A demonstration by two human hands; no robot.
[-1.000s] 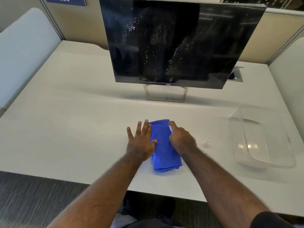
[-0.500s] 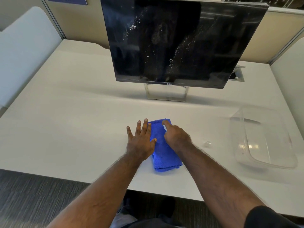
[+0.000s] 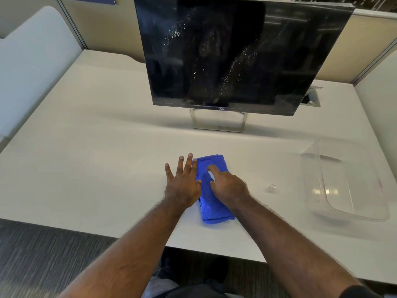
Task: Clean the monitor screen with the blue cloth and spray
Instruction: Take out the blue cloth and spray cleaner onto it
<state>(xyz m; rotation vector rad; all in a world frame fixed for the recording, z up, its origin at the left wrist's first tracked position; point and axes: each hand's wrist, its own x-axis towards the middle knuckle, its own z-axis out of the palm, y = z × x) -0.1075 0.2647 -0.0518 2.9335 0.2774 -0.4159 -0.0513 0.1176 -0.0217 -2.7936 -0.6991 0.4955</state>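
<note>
The black monitor [image 3: 240, 54] stands at the back of the desk, its screen speckled with streaks of spray droplets. A folded blue cloth [image 3: 211, 208] lies flat on the desk near the front edge. My left hand [image 3: 182, 183] rests flat beside the cloth with fingers spread, its forefinger and thumb touching the cloth's left edge. My right hand [image 3: 228, 188] lies on top of the cloth with fingers curled. A small white object [image 3: 211, 176] shows between its thumb and forefinger; most of it is hidden by the hand.
A clear plastic bin [image 3: 345, 181] sits at the right of the white desk [image 3: 90, 151]. A small clear cap [image 3: 271, 187] lies between cloth and bin. A cable port [image 3: 310, 97] opens behind the monitor. Partition panels close the back and sides.
My right hand has slid left from the cloth's right edge onto its middle. My left hand has stayed where it was.
</note>
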